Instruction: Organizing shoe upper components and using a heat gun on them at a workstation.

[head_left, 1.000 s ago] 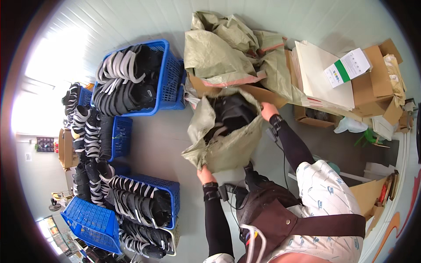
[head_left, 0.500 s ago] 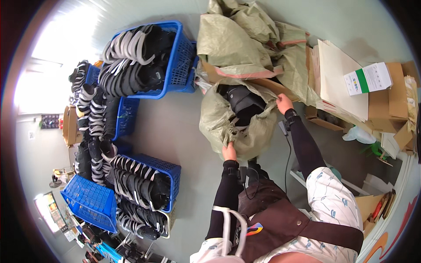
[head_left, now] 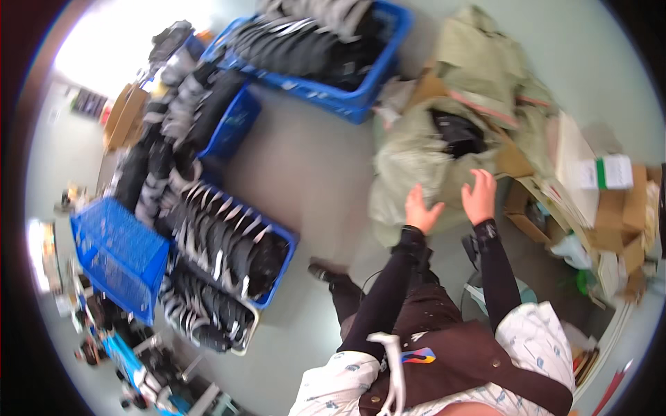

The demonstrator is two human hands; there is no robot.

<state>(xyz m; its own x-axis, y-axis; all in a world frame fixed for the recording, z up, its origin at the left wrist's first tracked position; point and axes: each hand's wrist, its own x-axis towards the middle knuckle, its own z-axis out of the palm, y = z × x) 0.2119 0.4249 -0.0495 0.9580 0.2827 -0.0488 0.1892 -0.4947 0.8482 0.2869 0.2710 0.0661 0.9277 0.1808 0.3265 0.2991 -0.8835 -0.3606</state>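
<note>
An olive woven sack point(head_left: 402, 170) stands on the floor in front of me, its mouth gaping toward the far right. Inside it shows something black point(head_left: 458, 134), blurred too much to name. My left hand point(head_left: 422, 210) is held over the near side of the sack, thumb and fingers apart, holding nothing. Close by on its right, my right hand point(head_left: 479, 197) is raised with fingers spread and is likewise bare. Both appear just short of the sack's opening; whether either touches the cloth I cannot tell.
Blue baskets point(head_left: 378, 93) packed with rows of curved black and grey pieces point(head_left: 298, 48) stand ahead and to the left. An upturned blue basket point(head_left: 118, 249) lies at far left. More olive sacking point(head_left: 479, 62) is heaped beyond the sack; cardboard boxes point(head_left: 624, 215) line the right.
Both hands have let go of the sack's rim and drawn together in front of it. My view has turned, and the sack's mouth has slumped partly closed.
</note>
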